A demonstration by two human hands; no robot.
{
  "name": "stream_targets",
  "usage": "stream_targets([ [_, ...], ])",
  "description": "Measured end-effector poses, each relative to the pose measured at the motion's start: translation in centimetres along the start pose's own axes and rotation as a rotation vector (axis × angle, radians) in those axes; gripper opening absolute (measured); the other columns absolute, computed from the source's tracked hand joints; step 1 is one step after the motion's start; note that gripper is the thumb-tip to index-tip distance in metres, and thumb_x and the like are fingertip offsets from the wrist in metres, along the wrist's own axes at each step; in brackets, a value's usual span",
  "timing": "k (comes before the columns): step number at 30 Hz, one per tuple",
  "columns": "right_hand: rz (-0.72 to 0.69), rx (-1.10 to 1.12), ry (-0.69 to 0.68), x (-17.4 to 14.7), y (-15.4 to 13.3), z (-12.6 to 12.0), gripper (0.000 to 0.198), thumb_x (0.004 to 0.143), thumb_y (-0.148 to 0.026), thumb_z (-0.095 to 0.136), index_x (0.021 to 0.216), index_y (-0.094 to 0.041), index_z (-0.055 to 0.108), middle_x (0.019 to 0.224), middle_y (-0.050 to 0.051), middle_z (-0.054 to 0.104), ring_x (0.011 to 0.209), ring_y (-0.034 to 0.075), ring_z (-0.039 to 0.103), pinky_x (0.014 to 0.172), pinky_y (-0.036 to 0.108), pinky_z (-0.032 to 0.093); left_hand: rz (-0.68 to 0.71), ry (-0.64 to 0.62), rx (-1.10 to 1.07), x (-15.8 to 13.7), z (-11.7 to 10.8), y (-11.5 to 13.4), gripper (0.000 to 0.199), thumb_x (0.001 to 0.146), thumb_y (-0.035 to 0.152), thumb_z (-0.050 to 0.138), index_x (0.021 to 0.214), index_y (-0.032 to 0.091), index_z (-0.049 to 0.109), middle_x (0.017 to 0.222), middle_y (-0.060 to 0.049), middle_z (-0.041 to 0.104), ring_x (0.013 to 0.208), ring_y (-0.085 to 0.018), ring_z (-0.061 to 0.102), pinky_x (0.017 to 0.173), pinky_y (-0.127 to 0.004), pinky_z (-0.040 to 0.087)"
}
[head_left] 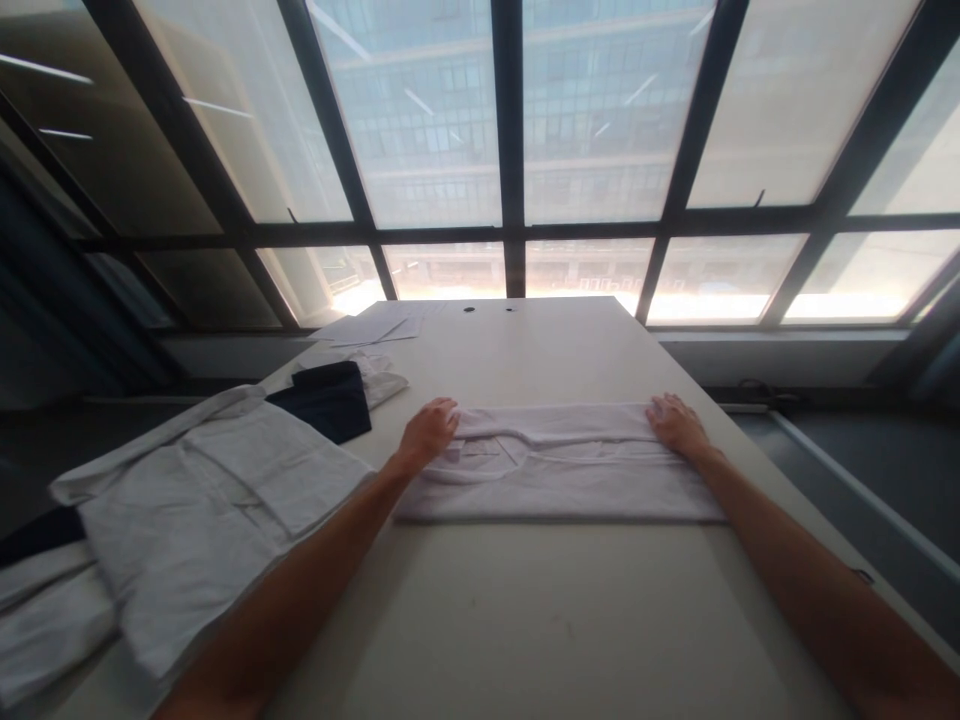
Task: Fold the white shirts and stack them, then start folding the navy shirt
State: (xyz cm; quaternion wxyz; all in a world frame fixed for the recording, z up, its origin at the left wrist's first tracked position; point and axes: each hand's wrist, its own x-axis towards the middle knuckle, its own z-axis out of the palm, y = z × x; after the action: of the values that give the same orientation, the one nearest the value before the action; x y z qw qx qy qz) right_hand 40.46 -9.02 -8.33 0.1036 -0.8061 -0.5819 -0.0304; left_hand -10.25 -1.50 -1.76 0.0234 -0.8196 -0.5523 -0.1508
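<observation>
A white T-shirt lies folded into a wide strip across the table, its rounded neckline showing near the left part. My left hand holds the far left corner of the folded layer, fingers curled over the edge. At the far right corner, my right hand has its fingers bent over the same layer. Both thumbs are mostly hidden. The far flap runs fairly straight between the two hands, with a few creases below it.
Left of my left arm, a white garment is spread over the table and its edge. Beyond it lie a dark folded cloth and a crumpled pale cloth. Paper sheets rest at the far left, before tall windows.
</observation>
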Motion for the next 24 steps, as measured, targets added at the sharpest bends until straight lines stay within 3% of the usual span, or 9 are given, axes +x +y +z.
stream_targets([
  [5,0.010,-0.013,0.027,-0.6,-0.6,-0.7,0.055,0.101,-0.036,0.038,0.146,-0.008,0.052,0.157,0.021,0.043,0.148,0.030,0.036,0.119,0.045,0.029,-0.187,0.028,-0.126,1.7,0.4,-3.4,0.035,0.095,0.029,0.058,0.124,0.014,0.069,0.129,-0.012,0.070,0.121,-0.024,0.064,0.109,-0.030,0.045],
  [10,0.027,-0.083,0.135,-2.2,-2.3,-2.3,0.049,0.101,-0.029,0.038,0.142,-0.008,0.055,0.153,0.024,0.047,0.145,0.034,0.037,0.116,0.052,0.029,-0.239,0.067,-0.259,1.9,1.7,-4.1,0.032,0.090,0.029,0.065,0.118,0.016,0.073,0.119,-0.010,0.075,0.102,-0.022,0.072,0.094,-0.028,0.053],
  [13,-0.026,-0.097,0.147,-4.0,-5.4,-3.6,0.048,0.100,-0.029,0.040,0.138,-0.006,0.058,0.147,0.027,0.051,0.140,0.035,0.043,0.114,0.049,0.032,-0.230,0.058,-0.314,2.0,2.1,-4.1,0.031,0.088,0.026,0.066,0.117,0.017,0.073,0.116,-0.008,0.076,0.096,-0.021,0.072,0.090,-0.027,0.053],
  [16,-0.181,-0.056,0.103,-7.8,-10.3,-4.6,0.051,0.100,-0.030,0.040,0.142,-0.006,0.055,0.152,0.026,0.046,0.142,0.036,0.041,0.116,0.048,0.031,-0.218,0.041,-0.316,2.1,2.3,-4.3,0.034,0.087,0.024,0.067,0.120,0.017,0.073,0.113,-0.007,0.076,0.095,-0.021,0.072,0.090,-0.027,0.053],
  [20,-0.426,0.090,0.009,-15.1,-16.7,-4.6,0.058,0.102,-0.034,0.038,0.155,-0.009,0.041,0.164,0.019,0.033,0.152,0.032,0.027,0.121,0.049,0.024,-0.210,0.024,-0.317,2.2,2.4,-4.5,0.030,0.088,0.023,0.067,0.115,0.015,0.075,0.111,-0.008,0.077,0.096,-0.021,0.071,0.090,-0.026,0.052],
  [24,-0.555,0.148,-0.169,-19.9,-18.9,-3.9,0.066,0.103,-0.043,0.041,0.161,-0.015,0.031,0.169,0.012,0.017,0.157,0.029,0.011,0.125,0.051,0.015,-0.221,0.026,-0.320,2.3,2.5,-4.6,0.024,0.089,0.024,0.066,0.108,0.016,0.078,0.105,-0.008,0.078,0.094,-0.022,0.072,0.088,-0.027,0.052],
])
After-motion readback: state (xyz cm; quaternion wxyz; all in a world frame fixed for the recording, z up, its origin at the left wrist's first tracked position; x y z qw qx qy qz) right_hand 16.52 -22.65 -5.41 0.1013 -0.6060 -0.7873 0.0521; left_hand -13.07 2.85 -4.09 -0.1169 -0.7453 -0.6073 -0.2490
